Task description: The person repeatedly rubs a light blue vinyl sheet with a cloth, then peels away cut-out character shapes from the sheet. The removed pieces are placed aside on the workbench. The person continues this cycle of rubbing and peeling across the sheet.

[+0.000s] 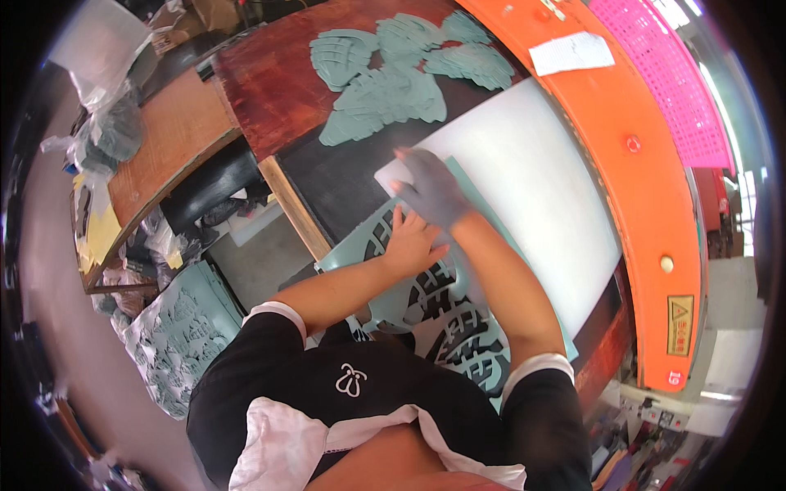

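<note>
A pale green sheet (393, 304) with sole-shaped cut-outs lies in front of my body, partly hidden by my arms. My left hand (413, 245), bare, rests on its upper part with the fingers spread. Just beyond it, my right hand (438, 190) wears a grey glove with bare fingertips. Its thumb and fingers are apart over the left corner of a white board (544, 176), slightly blurred. Whether they touch the board I cannot tell. The green sheet's right edge overlaps the board.
Several cut green pieces (385, 102) lie on the far red and black tabletop (270, 82). An orange machine beam (630, 164) arches along the right, with a pink basket (667, 78) behind it. More cut-out green sheets (182, 340) stand at lower left beside a wooden table (176, 135).
</note>
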The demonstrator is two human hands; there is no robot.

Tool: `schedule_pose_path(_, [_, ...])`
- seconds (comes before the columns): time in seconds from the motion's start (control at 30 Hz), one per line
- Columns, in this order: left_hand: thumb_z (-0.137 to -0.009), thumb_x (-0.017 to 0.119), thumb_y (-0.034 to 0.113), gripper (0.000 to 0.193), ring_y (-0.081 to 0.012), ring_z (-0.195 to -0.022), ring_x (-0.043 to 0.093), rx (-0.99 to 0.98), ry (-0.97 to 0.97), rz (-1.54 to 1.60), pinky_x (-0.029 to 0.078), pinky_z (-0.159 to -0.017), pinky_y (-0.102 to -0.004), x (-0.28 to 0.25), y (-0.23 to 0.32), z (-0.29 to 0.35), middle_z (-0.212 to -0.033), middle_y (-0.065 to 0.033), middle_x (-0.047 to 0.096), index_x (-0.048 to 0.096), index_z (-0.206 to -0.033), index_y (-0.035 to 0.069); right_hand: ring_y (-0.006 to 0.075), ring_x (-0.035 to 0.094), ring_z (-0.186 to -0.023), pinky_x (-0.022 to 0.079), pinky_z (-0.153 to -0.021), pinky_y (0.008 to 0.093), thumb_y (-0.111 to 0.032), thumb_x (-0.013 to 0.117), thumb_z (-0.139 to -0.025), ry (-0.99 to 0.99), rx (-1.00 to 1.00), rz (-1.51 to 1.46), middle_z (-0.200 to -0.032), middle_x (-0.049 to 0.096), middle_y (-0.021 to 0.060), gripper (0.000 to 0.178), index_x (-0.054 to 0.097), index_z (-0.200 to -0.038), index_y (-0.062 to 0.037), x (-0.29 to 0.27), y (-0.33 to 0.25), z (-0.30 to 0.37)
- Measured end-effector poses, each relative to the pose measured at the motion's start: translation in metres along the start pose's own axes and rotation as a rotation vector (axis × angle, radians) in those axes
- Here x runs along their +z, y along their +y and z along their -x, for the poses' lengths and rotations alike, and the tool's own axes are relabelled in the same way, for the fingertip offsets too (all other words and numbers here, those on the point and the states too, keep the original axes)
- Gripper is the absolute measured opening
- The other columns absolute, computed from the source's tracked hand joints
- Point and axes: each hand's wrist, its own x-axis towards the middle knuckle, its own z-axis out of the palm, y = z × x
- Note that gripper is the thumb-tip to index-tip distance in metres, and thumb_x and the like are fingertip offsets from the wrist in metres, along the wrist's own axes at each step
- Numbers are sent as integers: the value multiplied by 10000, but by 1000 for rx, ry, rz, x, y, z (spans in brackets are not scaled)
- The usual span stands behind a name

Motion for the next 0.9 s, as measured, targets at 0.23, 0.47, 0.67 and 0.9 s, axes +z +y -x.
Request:
schedule_pose_path(0.23, [-752,656,291,564,-359,-1353,224,69,118,-43,171,-1041,-610,5,0,2,-1425,-168,301,478,-1248,91,352,547,-980,451,-848,415,-312,622,-817,510,1077,301,-1088,572,176,424,551,-1130,-35,-131,12,310])
schedule_pose_path(0.47, [-716,715,225,539,-349,-1097,494,187,394,-148,390,-926,-436,-41,-50,-7,-1174,-200,523,505,-1163,9,200,545,-1009,433,-871,324,-417,661,-776,879,1707,-260,-1116,568,131,657,473,-1237,12,-123,-47,510])
schedule_pose_path(0.67, [-881,585,209,197,-133,-774,529,-460,-73,804,438,-702,-273,-64,-84,-24,-869,-26,579,584,-1007,57,93,527,-760,437,-683,249,-274,578,-870,1087,1319,-442,-861,603,6,316,619,-1042,-12,-135,-49,485])
schedule_pose_path(0.9, [-901,550,183,222,-71,-585,475,-316,-543,819,398,-495,-205,-113,-11,-10,-774,20,561,574,-1097,81,128,574,-819,456,-737,244,-206,565,-860,1261,1037,-693,-911,613,36,280,585,-1064,-15,-161,-196,509])
